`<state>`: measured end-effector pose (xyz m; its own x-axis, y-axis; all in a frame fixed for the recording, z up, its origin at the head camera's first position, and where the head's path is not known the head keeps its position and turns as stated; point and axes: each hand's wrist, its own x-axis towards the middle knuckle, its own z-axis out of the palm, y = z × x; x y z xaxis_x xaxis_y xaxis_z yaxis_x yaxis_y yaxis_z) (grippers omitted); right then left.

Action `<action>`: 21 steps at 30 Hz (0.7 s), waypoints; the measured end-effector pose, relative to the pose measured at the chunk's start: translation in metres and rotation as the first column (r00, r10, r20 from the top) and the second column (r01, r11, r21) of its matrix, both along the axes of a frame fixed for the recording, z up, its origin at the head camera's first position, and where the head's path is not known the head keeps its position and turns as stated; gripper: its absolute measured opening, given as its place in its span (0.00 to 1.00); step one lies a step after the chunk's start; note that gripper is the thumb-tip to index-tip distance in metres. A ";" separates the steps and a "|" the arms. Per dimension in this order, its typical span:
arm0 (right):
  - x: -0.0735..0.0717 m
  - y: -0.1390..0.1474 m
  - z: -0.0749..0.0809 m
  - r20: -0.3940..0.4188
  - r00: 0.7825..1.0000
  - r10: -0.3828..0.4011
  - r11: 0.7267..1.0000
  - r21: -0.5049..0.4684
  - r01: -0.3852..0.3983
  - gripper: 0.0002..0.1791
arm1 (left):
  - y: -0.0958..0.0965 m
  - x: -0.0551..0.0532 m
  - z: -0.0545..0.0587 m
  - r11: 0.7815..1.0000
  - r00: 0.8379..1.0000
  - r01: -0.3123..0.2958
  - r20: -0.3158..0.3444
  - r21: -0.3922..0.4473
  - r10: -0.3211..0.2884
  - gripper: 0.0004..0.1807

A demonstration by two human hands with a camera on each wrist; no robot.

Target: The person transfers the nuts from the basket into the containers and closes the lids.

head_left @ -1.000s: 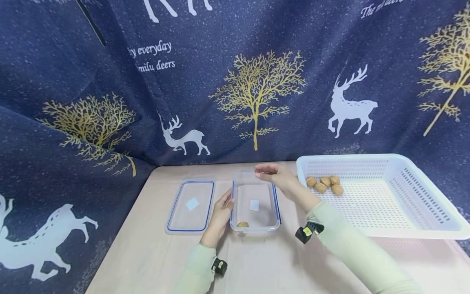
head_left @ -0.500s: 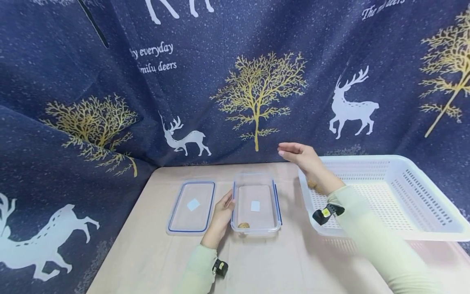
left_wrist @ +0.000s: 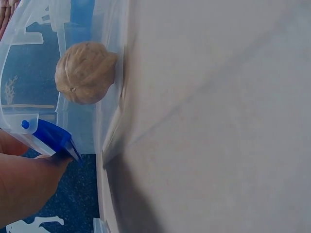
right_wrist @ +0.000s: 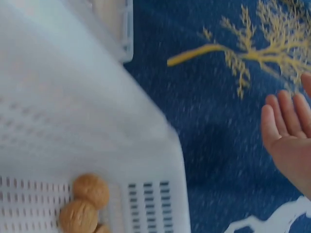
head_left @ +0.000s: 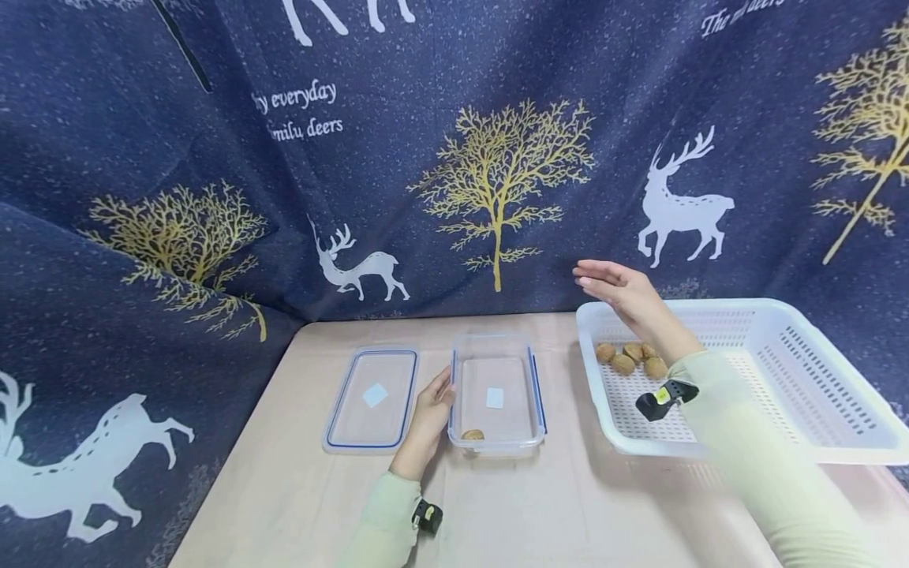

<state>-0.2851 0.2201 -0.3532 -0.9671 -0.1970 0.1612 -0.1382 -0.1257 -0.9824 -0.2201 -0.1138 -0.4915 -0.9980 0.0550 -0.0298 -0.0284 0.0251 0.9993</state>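
A clear food container point(head_left: 495, 426) with blue side latches stands uncovered on the table. Inside, at its near left corner, lies one walnut point(head_left: 473, 435), large in the left wrist view too point(left_wrist: 86, 73). My left hand point(head_left: 429, 410) holds the container's left side; in the left wrist view its thumb point(left_wrist: 31, 182) lies against a blue latch point(left_wrist: 52, 137). My right hand point(head_left: 628, 296) hovers over the left end of a white plastic basket point(head_left: 717, 450), fingers straight and holding nothing. Several walnuts point(head_left: 623, 364) sit in that end of the basket.
The container's clear lid point(head_left: 372, 418), with a blue seal, lies flat left of my left hand. A pink cloth covers the table point(head_left: 497, 505). Behind hangs a dark blue curtain point(head_left: 454, 63) printed with deer and trees.
My right hand has moved right and up, from above the food container to above the basket. My left hand stays at the container's side, and the walnut inside lies in the same corner.
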 end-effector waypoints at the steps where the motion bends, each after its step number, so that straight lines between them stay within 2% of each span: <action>1: -0.001 0.004 -0.002 -0.018 1.000 0.001 1.000 -0.012 -0.001 0.24 | 0.000 0.000 0.000 1.000 1.000 0.001 0.002 0.005 -0.001 0.27; 8: -0.005 0.035 -0.014 -0.062 0.996 0.070 0.985 -0.152 -0.079 0.19 | 0.000 0.001 0.000 1.000 1.000 -0.008 0.015 -0.003 0.008 0.27; 12: -0.007 0.053 -0.026 -0.055 0.997 0.057 0.977 -0.202 -0.067 0.19 | -0.001 0.002 0.003 1.000 1.000 -0.003 0.019 0.005 0.003 0.27; 15: -0.008 0.066 -0.034 -0.052 0.997 0.051 0.972 -0.227 -0.061 0.17 | 0.000 0.006 0.012 1.000 1.000 0.008 0.019 0.016 -0.009 0.27; 21: -0.009 0.091 -0.049 -0.039 0.991 0.131 0.953 -0.272 -0.136 0.17 | 0.003 0.016 0.031 1.000 1.000 0.023 0.013 0.000 -0.023 0.27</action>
